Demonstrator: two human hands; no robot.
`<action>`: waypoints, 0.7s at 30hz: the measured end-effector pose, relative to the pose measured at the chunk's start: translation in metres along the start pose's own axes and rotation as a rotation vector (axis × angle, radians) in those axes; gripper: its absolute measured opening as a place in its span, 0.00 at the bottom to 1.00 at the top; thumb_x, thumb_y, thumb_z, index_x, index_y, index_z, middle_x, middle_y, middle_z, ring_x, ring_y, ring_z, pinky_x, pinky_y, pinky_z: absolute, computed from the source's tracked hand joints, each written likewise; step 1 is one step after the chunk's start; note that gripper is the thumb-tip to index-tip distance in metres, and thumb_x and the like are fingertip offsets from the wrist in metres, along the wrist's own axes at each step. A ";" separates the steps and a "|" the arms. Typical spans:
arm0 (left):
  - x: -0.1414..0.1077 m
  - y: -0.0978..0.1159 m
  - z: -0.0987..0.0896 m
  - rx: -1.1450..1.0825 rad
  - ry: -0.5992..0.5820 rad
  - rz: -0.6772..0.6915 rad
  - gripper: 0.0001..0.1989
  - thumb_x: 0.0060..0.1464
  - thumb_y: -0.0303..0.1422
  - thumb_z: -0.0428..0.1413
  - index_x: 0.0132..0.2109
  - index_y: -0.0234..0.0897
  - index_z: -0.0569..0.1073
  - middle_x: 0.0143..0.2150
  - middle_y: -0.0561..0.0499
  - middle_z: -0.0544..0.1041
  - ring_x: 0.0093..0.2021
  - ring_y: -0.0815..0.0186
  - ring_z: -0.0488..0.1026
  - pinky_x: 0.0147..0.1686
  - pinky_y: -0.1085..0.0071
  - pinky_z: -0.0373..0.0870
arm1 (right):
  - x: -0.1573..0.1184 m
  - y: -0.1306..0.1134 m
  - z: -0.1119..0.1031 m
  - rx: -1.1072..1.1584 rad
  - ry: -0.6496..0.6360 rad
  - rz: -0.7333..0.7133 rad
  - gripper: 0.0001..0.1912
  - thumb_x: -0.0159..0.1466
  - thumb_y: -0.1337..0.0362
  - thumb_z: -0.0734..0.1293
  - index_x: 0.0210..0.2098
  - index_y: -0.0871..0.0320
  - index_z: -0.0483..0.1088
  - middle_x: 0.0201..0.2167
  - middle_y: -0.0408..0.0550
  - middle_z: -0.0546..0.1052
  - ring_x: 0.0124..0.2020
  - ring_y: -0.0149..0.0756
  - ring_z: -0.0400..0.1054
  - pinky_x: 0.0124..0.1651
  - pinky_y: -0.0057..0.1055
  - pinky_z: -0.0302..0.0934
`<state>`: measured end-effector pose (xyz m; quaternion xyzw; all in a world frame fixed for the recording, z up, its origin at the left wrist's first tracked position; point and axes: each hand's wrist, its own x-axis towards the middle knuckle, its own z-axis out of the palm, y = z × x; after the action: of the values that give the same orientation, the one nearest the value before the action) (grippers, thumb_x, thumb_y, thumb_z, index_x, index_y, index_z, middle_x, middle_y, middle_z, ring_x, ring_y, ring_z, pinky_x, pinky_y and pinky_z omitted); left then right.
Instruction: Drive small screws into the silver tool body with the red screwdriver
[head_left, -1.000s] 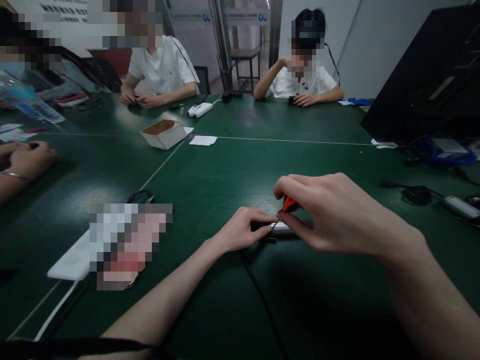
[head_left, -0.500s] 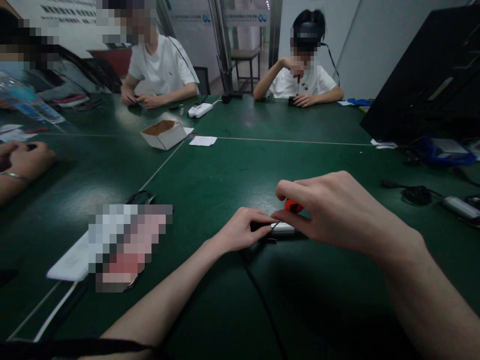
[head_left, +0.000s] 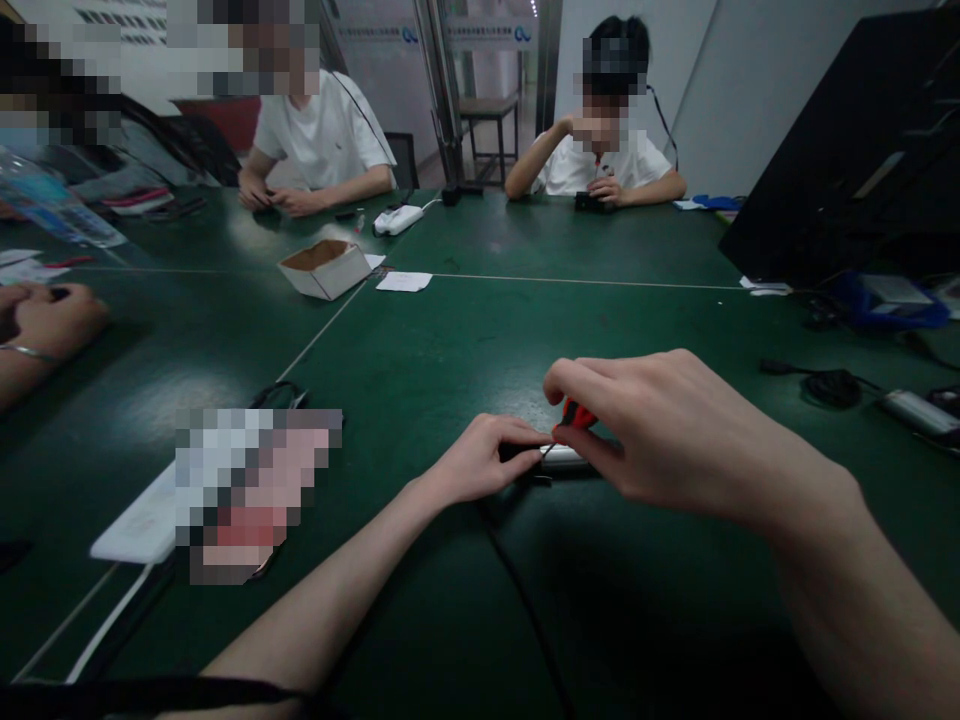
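Right hand (head_left: 667,430): fingers bent in a narrow pinch, I note, around the red-and-black handle of a screwdriver (head_left: 578,414); thin shaft slanting down to the left. Left hand (head_left: 476,462): thumb and forefinger slightly apart, gripping the black left end of a silver-and-black device (head_left: 564,456). Device: one, on the green desk (head_left: 465,345), silver part between the hands, right end hidden from me by the right hand. Screwdriver tip: beside the left fingertips; contact with device, I cannot tell. Black cable (head_left: 515,572): one, below the left hand.
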<state>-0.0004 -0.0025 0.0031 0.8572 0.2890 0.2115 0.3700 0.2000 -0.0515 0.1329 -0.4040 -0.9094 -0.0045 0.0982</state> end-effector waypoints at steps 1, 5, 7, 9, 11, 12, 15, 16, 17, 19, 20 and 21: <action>0.000 0.000 0.000 0.004 0.006 0.006 0.09 0.58 0.28 0.55 0.42 0.37 0.80 0.42 0.50 0.81 0.40 0.64 0.76 0.41 0.72 0.67 | 0.000 0.000 0.001 -0.023 0.012 -0.002 0.07 0.64 0.63 0.65 0.40 0.55 0.63 0.30 0.39 0.72 0.25 0.30 0.62 0.25 0.27 0.45; 0.000 0.000 0.000 0.021 0.004 0.004 0.11 0.58 0.27 0.55 0.45 0.37 0.79 0.40 0.50 0.80 0.38 0.65 0.76 0.39 0.73 0.66 | -0.001 -0.001 0.002 -0.095 0.048 -0.011 0.07 0.66 0.59 0.64 0.36 0.54 0.61 0.24 0.37 0.70 0.21 0.30 0.59 0.23 0.27 0.40; 0.000 0.000 0.000 0.017 -0.002 -0.002 0.10 0.58 0.27 0.55 0.44 0.37 0.79 0.41 0.50 0.80 0.38 0.65 0.75 0.39 0.73 0.66 | -0.001 -0.002 0.001 -0.090 0.049 -0.009 0.08 0.65 0.59 0.64 0.36 0.55 0.60 0.25 0.37 0.69 0.21 0.30 0.58 0.23 0.27 0.40; 0.000 0.000 0.000 0.005 -0.003 -0.001 0.10 0.58 0.27 0.54 0.42 0.37 0.80 0.41 0.50 0.80 0.40 0.64 0.76 0.40 0.73 0.66 | -0.002 -0.004 0.000 -0.052 0.035 -0.007 0.08 0.64 0.61 0.65 0.38 0.55 0.60 0.28 0.38 0.70 0.23 0.30 0.59 0.24 0.27 0.43; 0.001 0.001 0.000 -0.009 -0.003 -0.008 0.09 0.58 0.28 0.54 0.41 0.36 0.80 0.42 0.49 0.80 0.40 0.64 0.76 0.41 0.72 0.67 | -0.001 -0.004 -0.001 -0.010 0.020 -0.006 0.08 0.62 0.65 0.65 0.39 0.56 0.60 0.31 0.40 0.70 0.25 0.30 0.60 0.24 0.26 0.45; 0.001 0.001 0.000 -0.013 -0.001 -0.015 0.09 0.58 0.28 0.54 0.40 0.36 0.80 0.42 0.49 0.80 0.40 0.64 0.76 0.41 0.72 0.67 | -0.001 -0.004 -0.001 0.002 0.015 -0.007 0.09 0.61 0.67 0.65 0.39 0.56 0.60 0.32 0.40 0.70 0.25 0.30 0.60 0.24 0.26 0.45; 0.001 0.002 0.000 -0.014 0.005 -0.032 0.09 0.59 0.30 0.55 0.40 0.36 0.80 0.43 0.49 0.80 0.40 0.63 0.76 0.42 0.72 0.68 | 0.000 -0.003 0.001 -0.007 0.016 -0.016 0.10 0.61 0.69 0.64 0.40 0.56 0.59 0.33 0.40 0.70 0.26 0.29 0.61 0.25 0.26 0.45; 0.001 0.002 0.000 -0.010 0.006 -0.028 0.09 0.59 0.30 0.55 0.41 0.36 0.80 0.42 0.49 0.80 0.40 0.63 0.76 0.41 0.72 0.68 | 0.000 -0.003 0.002 -0.019 0.022 -0.018 0.10 0.61 0.69 0.65 0.40 0.56 0.59 0.33 0.40 0.70 0.25 0.29 0.61 0.24 0.26 0.45; 0.001 0.002 0.000 -0.006 0.007 -0.023 0.09 0.59 0.29 0.55 0.41 0.36 0.80 0.42 0.49 0.80 0.40 0.63 0.76 0.41 0.72 0.68 | 0.000 -0.002 0.003 -0.036 0.033 -0.020 0.09 0.62 0.68 0.65 0.40 0.55 0.59 0.32 0.40 0.71 0.24 0.29 0.60 0.24 0.26 0.44; 0.001 0.001 0.000 0.007 0.007 -0.018 0.09 0.59 0.29 0.55 0.43 0.37 0.80 0.40 0.49 0.80 0.38 0.64 0.76 0.38 0.73 0.67 | 0.001 -0.002 0.004 -0.077 0.065 -0.018 0.07 0.64 0.64 0.65 0.38 0.55 0.60 0.28 0.38 0.70 0.22 0.29 0.58 0.23 0.26 0.41; 0.001 0.001 0.000 0.015 0.007 -0.021 0.10 0.58 0.28 0.55 0.43 0.37 0.80 0.40 0.50 0.80 0.37 0.65 0.75 0.37 0.74 0.67 | 0.001 -0.002 0.004 -0.099 0.079 -0.016 0.07 0.65 0.61 0.64 0.37 0.55 0.60 0.25 0.37 0.69 0.21 0.29 0.57 0.23 0.27 0.40; 0.001 0.000 0.000 0.022 0.006 -0.025 0.10 0.58 0.28 0.55 0.44 0.37 0.80 0.39 0.50 0.80 0.37 0.65 0.75 0.36 0.74 0.66 | 0.001 -0.002 0.004 -0.118 0.087 -0.014 0.08 0.66 0.59 0.64 0.36 0.54 0.60 0.23 0.37 0.68 0.20 0.29 0.56 0.23 0.27 0.39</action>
<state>0.0002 -0.0023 0.0032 0.8568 0.3032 0.2063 0.3625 0.1973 -0.0519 0.1290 -0.4023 -0.9052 -0.0763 0.1135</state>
